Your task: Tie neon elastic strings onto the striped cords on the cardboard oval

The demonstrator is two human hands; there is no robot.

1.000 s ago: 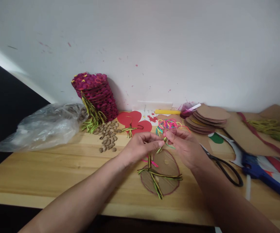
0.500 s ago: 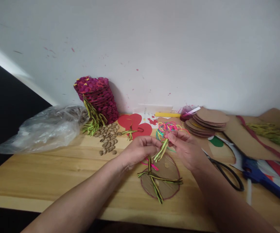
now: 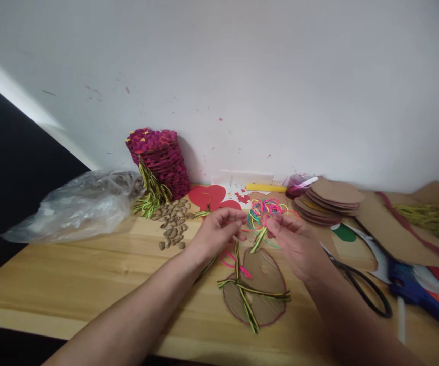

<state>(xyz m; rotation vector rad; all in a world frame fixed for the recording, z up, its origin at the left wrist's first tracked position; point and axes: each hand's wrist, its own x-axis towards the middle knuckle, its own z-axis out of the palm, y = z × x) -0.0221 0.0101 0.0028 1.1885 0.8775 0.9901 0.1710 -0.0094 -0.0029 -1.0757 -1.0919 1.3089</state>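
Note:
My right hand [image 3: 293,241] pinches the top of a small tassel of yellow-green and dark threads [image 3: 258,240], whose ends hang down to the left. Just left of it is my left hand [image 3: 219,234], its thumb and fingers bent close together; whatever lies between them is too small to make out. Below both hands lies a heart-shaped cardboard piece [image 3: 269,310] with a dark edge. Crossed bundles of green-and-black thread [image 3: 259,291] rest on it, beside a pink thread loop [image 3: 245,271]. A tangle of bright multicoloured thread [image 3: 267,207] sits behind my hands.
Pistachio-like shells [image 3: 174,223], a clear plastic bag [image 3: 78,208] and a purple tasselled box [image 3: 166,162] stand left. Red paper hearts [image 3: 206,195] lie behind. Right are stacked cardboard pieces [image 3: 336,190], scissors [image 3: 368,290] and a blue glue gun [image 3: 413,284].
My left fingers have drawn slightly away from the tassel, which my right hand still pinches. The whole view has shifted a little, so things appear lower and further right.

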